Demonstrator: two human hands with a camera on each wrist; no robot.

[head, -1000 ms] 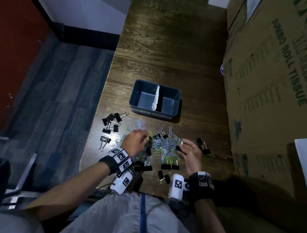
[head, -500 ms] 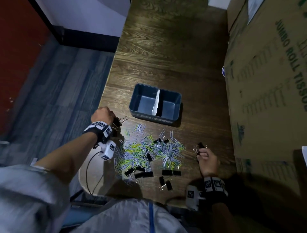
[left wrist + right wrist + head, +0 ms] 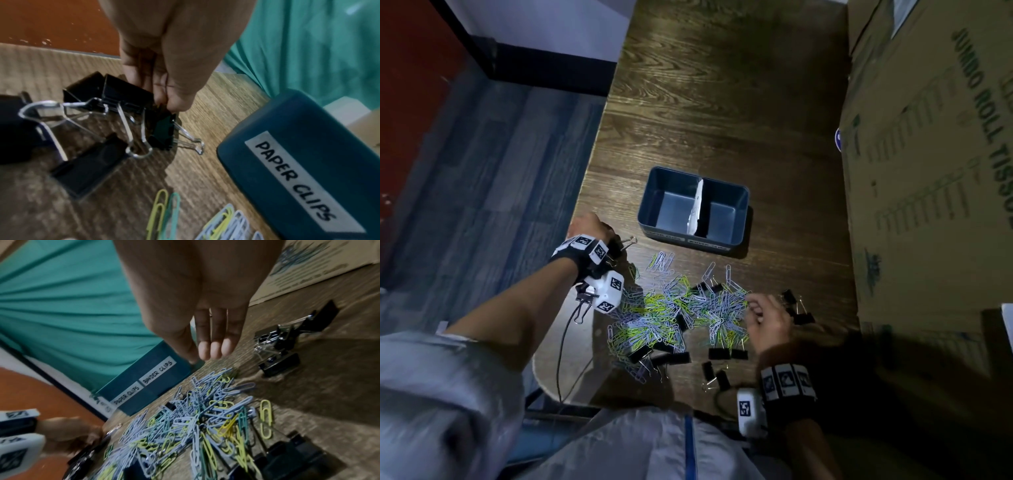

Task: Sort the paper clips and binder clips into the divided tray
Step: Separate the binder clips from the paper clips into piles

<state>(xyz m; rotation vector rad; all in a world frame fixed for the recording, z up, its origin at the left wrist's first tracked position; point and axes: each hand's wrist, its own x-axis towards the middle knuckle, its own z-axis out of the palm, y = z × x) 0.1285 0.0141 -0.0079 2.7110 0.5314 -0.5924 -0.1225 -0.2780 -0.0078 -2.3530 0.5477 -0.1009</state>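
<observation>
A dark wood-grain table (image 3: 722, 102) is shown, bounded on the left by grey-blue plank flooring (image 3: 482, 171) and a red wall (image 3: 410, 68), and on the right by a large brown cardboard box printed "JUMBO ROLL TISSUE" (image 3: 928, 171). At the table's left edge, the left hand (image 3: 589, 224) is lowered onto a cluster of black binder clips with silver wire handles (image 3: 115, 104); its fingertips (image 3: 176, 104) are pinched on one small clip of that cluster. At centre, the dark blue rectangular plastic tray with a white divider (image 3: 654, 202) is seen beyond the heap, its two compartments holding no clips; its near wall carries labels reading "PAPER CLIPS" on the left and "BINDER CLIPS" on the right. Nearer, a spread heap of blue, yellow and green paper clips (image 3: 671, 308) is mixed with further black binder clips. At the heap's right edge, the right hand (image 3: 767, 322) is held with fingers (image 3: 213, 348) loosely extended, gripping nothing. A second group of binder clips (image 3: 796, 306) lies just right of it.
</observation>
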